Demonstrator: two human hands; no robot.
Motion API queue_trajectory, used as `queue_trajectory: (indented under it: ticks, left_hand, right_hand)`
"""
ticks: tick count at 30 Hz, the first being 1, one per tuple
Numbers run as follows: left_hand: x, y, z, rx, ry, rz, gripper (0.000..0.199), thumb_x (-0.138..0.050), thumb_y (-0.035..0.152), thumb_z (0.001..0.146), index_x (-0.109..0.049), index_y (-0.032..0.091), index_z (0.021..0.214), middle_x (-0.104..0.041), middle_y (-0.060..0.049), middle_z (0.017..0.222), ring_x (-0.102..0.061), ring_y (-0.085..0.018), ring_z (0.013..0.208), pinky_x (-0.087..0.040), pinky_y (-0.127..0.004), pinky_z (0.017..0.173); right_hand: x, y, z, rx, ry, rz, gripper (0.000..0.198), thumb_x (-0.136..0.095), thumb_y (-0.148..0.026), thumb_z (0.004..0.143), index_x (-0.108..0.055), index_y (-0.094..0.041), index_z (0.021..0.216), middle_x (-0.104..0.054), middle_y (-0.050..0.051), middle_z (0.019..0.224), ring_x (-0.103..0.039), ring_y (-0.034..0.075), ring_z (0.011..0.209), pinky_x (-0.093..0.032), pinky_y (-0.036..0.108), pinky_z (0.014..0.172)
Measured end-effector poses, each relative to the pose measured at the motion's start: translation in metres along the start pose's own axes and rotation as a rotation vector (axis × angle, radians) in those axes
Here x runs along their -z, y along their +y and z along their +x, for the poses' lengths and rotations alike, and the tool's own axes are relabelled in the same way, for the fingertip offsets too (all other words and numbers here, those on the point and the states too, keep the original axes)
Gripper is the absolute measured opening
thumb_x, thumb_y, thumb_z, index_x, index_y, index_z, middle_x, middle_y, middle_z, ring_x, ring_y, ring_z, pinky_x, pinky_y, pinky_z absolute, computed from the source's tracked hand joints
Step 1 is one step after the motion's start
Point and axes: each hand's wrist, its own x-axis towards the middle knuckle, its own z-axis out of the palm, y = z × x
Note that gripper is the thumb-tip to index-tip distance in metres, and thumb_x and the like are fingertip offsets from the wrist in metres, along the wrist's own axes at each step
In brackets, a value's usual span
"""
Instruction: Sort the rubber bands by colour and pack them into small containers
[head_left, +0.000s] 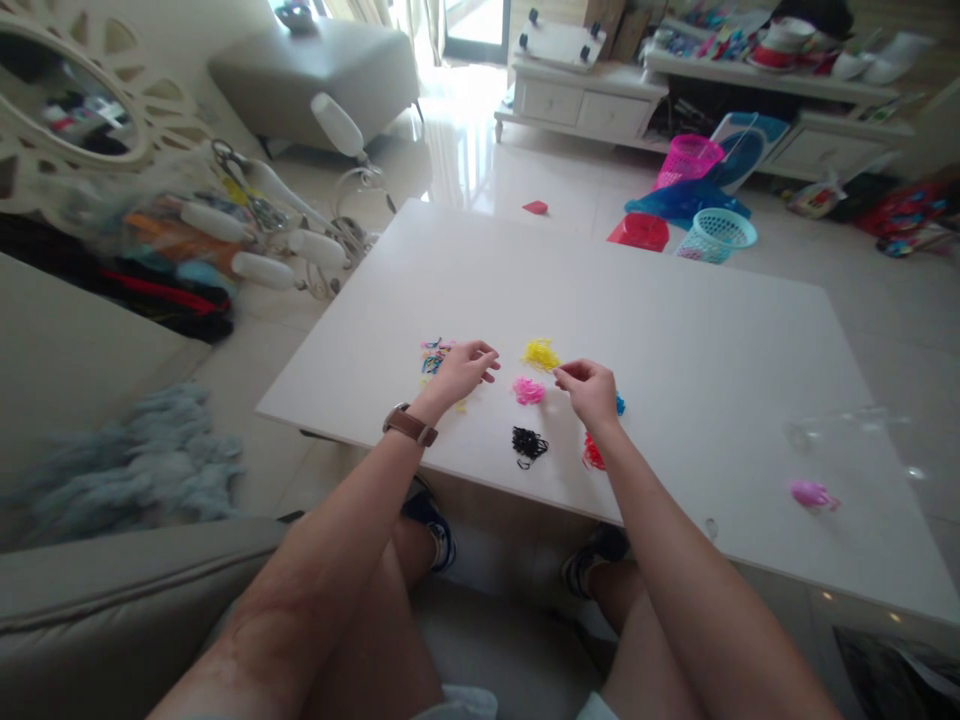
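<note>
My left hand (469,368) hovers over the white table, fingers loosely curled and apart, with nothing seen in it. Beneath and left of it lies a mixed pile of small coloured rubber bands (433,357). My right hand (589,388) has thumb and fingertips pinched together at the right edge of a yellow rubber band pile (540,354); whatever is in the pinch is too small to make out. Between the hands sits a pink pile (529,390), with a black pile (529,445) nearer me. My right hand and forearm partly cover a blue pile (620,404) and a red pile (593,453).
On the right of the white table (697,350) are a pink bundle (814,495) and a transparent object (840,428). Baskets, including a light blue one (716,235), stand on the floor beyond. A lamp with white shades (262,270) lies at left.
</note>
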Motion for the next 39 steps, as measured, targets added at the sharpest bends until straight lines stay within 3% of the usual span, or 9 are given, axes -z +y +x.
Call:
queue_trajectory:
  ticks: [4, 11, 19, 23, 26, 29, 33, 39]
  left_hand:
    - [0.022, -0.002, 0.005, 0.056, 0.140, 0.002, 0.014, -0.058, 0.025, 0.089, -0.067, 0.015, 0.093, -0.077, -0.009, 0.095, -0.068, -0.012, 0.066, -0.046, -0.020, 0.057]
    - [0.039, -0.006, 0.010, 0.078, 0.228, -0.028, 0.015, -0.056, 0.019, 0.083, -0.067, 0.013, 0.090, -0.076, -0.011, 0.096, -0.067, -0.012, 0.063, -0.047, -0.022, 0.056]
    - [0.059, -0.017, 0.010, 0.094, 0.267, 0.471, 0.018, -0.066, 0.019, 0.076, -0.079, 0.016, 0.088, -0.076, -0.007, 0.085, -0.069, -0.019, 0.079, -0.050, -0.027, 0.072]
    - [0.055, -0.025, 0.011, 0.151, 0.187, 0.648, 0.018, -0.066, 0.013, 0.071, -0.078, 0.018, 0.083, -0.076, -0.007, 0.084, -0.069, -0.021, 0.083, -0.049, -0.027, 0.072]
    - [0.046, -0.033, 0.013, 0.184, 0.147, 0.729, 0.013, -0.067, 0.015, 0.069, -0.076, 0.019, 0.078, -0.074, -0.006, 0.078, -0.067, -0.020, 0.073, -0.048, -0.027, 0.069]
    - [0.037, -0.041, 0.016, 0.183, 0.188, 0.774, 0.007, -0.069, 0.019, 0.070, -0.073, 0.021, 0.075, -0.072, -0.007, 0.073, -0.065, -0.022, 0.069, -0.050, -0.029, 0.068]
    - [0.032, -0.048, 0.017, 0.125, 0.269, 0.829, 0.006, -0.067, 0.017, 0.073, -0.069, 0.022, 0.071, -0.071, -0.010, 0.074, -0.068, -0.026, 0.079, -0.053, -0.032, 0.076]
    - [0.028, -0.038, 0.017, 0.106, 0.209, 0.770, 0.012, -0.063, 0.012, 0.076, -0.066, 0.018, 0.066, -0.068, -0.011, 0.071, -0.068, -0.026, 0.079, -0.053, -0.033, 0.078]
  right_hand:
    - [-0.010, 0.014, 0.016, -0.088, 0.131, 0.129, 0.029, -0.081, -0.046, 0.069, -0.070, -0.019, 0.077, -0.074, 0.005, 0.072, -0.073, 0.022, 0.071, -0.060, 0.036, 0.073]
    - [-0.012, 0.012, 0.023, -0.038, 0.146, 0.339, 0.038, -0.080, -0.048, 0.070, -0.071, -0.018, 0.092, -0.076, 0.005, 0.088, -0.075, 0.019, 0.080, -0.062, 0.037, 0.083]
    - [0.015, 0.022, 0.014, 0.012, 0.097, 0.153, 0.036, -0.075, -0.052, 0.077, -0.070, -0.019, 0.090, -0.073, 0.004, 0.086, -0.074, 0.020, 0.078, -0.061, 0.039, 0.079]
    - [0.021, 0.024, 0.009, 0.032, 0.071, 0.086, 0.036, -0.073, -0.053, 0.080, -0.070, -0.019, 0.091, -0.073, 0.004, 0.085, -0.073, 0.022, 0.079, -0.061, 0.040, 0.080]
    - [0.025, 0.022, 0.007, 0.034, 0.059, 0.065, 0.036, -0.071, -0.054, 0.081, -0.070, -0.019, 0.091, -0.073, 0.005, 0.085, -0.073, 0.022, 0.080, -0.060, 0.039, 0.080]
    - [0.027, 0.019, 0.006, 0.028, 0.046, 0.044, 0.035, -0.070, -0.053, 0.082, -0.070, -0.019, 0.091, -0.073, 0.005, 0.083, -0.072, 0.022, 0.080, -0.060, 0.038, 0.079]
    - [0.029, 0.016, 0.005, 0.022, 0.040, 0.029, 0.033, -0.070, -0.053, 0.081, -0.069, -0.020, 0.087, -0.071, 0.004, 0.078, -0.070, 0.021, 0.078, -0.059, 0.037, 0.078]
    - [0.031, 0.012, 0.003, 0.026, 0.036, 0.014, 0.029, -0.068, -0.049, 0.082, -0.068, -0.020, 0.083, -0.070, 0.004, 0.076, -0.068, 0.021, 0.076, -0.057, 0.036, 0.076]
